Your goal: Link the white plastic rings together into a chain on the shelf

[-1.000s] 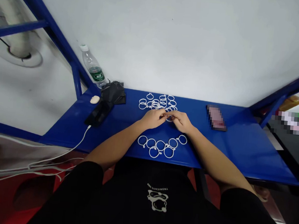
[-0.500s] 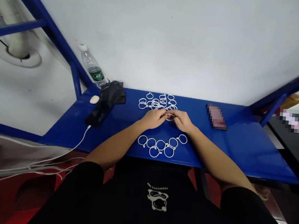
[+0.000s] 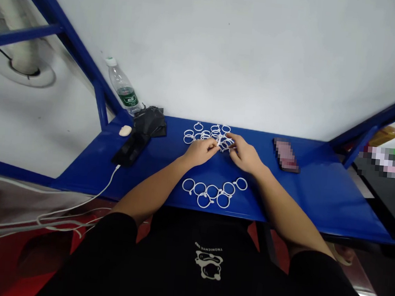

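My left hand [image 3: 200, 152] is closed, its thumb and forefinger pinching a thin white ring [image 3: 219, 141] that appears tilted nearly edge-on. Just to its right, my right hand [image 3: 244, 155] has thumb and forefinger spread, with nothing gripped between them. Beyond both hands lies a loose pile of white rings [image 3: 198, 127], each with a small tab, some overlapping. The fingers partly cover the pile's near right side. Closer to my body, several more white rings [image 3: 212, 191] lie flat in a loose cluster.
On the blue table [image 3: 167, 173], a phone [image 3: 286, 155] lies at right. A black device [image 3: 131, 148] with a white cable [image 3: 106, 186], a crumpled black bag [image 3: 151, 122], a pale lump [image 3: 125, 131] and a plastic bottle [image 3: 124, 88] stand left. Blue frame bars [image 3: 100, 105] flank the table.
Both hands were together on one ring. My right hand has let go and opened, moving slightly right. The ring has turned and shifted a little farther away in my left fingers.
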Available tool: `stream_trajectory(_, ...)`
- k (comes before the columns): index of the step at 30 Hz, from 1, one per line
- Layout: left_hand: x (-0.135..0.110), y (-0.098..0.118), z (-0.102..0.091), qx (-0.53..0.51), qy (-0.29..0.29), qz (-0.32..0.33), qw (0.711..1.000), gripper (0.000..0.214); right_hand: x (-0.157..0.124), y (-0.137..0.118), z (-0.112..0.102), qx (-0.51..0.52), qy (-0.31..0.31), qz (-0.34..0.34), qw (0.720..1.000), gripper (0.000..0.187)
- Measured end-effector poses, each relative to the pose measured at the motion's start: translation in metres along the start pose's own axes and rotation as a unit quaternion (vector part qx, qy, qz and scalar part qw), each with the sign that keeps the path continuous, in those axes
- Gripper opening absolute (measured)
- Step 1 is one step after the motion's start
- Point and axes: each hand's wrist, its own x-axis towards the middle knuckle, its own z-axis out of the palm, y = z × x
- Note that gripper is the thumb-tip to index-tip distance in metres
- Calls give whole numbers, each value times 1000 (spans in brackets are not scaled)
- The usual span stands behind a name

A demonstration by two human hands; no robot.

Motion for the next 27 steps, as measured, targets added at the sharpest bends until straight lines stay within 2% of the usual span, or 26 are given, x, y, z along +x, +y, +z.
stream_trajectory(2,2,-6,1,26,45,-35,998,12,-5,4,-17,-39,-52,19,998,50)
stream_trajectory(4,5,-11,3,48,78,-72,993,12,-12,12,-34,-55,-132,42,989,37)
stream_trajectory(6,6,-15,4,50,89,-98,990,24,-19,22,-47,-51,-203,61,976,40)
stream_trajectory(9,6,-16,3,35,82,-113,990,36,-25,36,-57,-24,-236,77,968,46)
stream_trajectory(13,4,-12,1,18,71,-118,990,36,-25,45,-56,-1,-255,94,962,41)
stream_trajectory(17,3,-7,2,-8,40,-92,995,29,-20,35,-43,12,-315,96,944,37)
stream_trajectory(21,1,-2,4,-10,-5,-35,999,21,-13,13,-31,10,-357,88,930,10)
stream_trajectory(24,-3,2,7,-2,-54,3,999,20,-6,-1,-25,-8,-346,112,932,9)
stream_trajectory(27,-6,8,8,3,-102,30,994,26,-2,-8,-15,-65,-250,123,958,6)
